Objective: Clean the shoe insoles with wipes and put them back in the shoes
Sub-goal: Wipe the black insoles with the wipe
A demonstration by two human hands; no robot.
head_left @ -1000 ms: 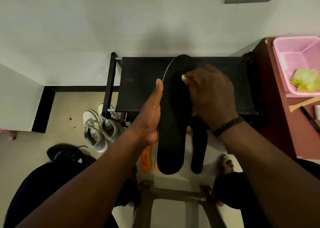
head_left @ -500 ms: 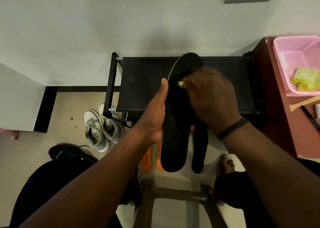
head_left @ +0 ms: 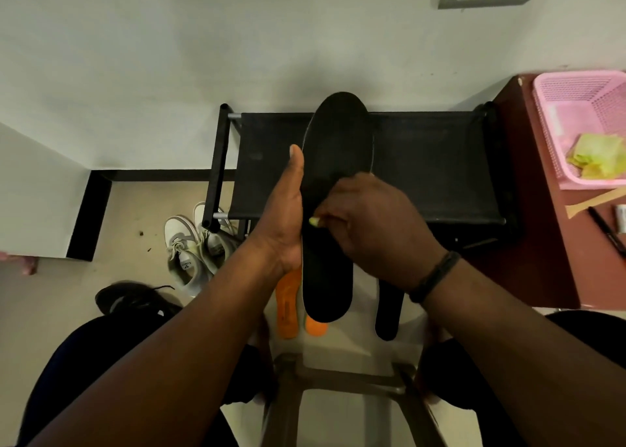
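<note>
Over the stool (head_left: 338, 362), head view: left hand (head_left: 288, 219) is cradling the black insole (head_left: 335, 161) upright by its edge. Right hand (head_left: 369, 223), fingers bunched round a yellow-green wipe (head_left: 313, 222), is rubbing mid-sole, having travelled down from the toe end a second ago. Likely heel remaining; orange insoles (head_left: 288, 304) waiting below.

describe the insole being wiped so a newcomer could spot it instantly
Start at the black shoe rack against the wall. In front of its middle, the left hand grips a black insole upright while the right hand rubs it with a yellow-green wipe. Unlike the orange insoles and the other black insole lying below, it is lifted.
</note>
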